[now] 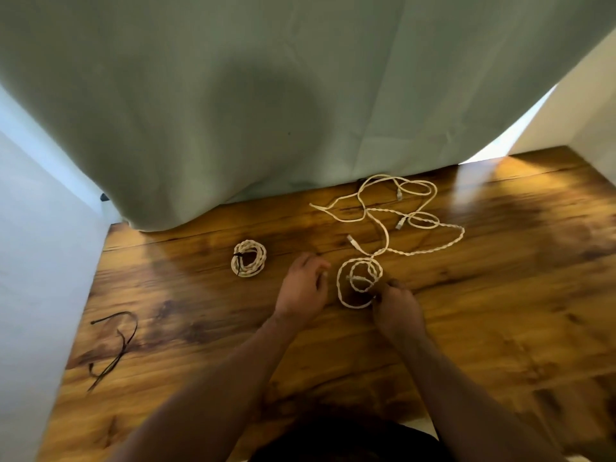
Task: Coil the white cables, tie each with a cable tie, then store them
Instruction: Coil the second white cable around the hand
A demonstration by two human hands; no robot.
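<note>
Two bare forearms reach up from the near edge over the wooden table (500, 295). To the near left, well apart from everything else, black ties (115, 345) lie loose on the wood. The right hand (396, 308) has its grip closed on the near right edge of a half-wound white loop (343, 291), fingers curled round the strands. The left hand (303, 288) sits just left of that loop, knuckles up and fingers bent down. A small pale blur shows at its fingertips, and whether its grip holds anything cannot be told. The loop lies flat between the two hands, and its tail runs away toward the far side. Left of the hands, a finished coil (249, 263) rests on the table, bound by a black tie on its left side. Farther back, the loose cables (400, 215) sprawl in open curves, their plugs showing. Behind them a grey-green cloth (233, 95) hangs down to the table's far edge.
</note>
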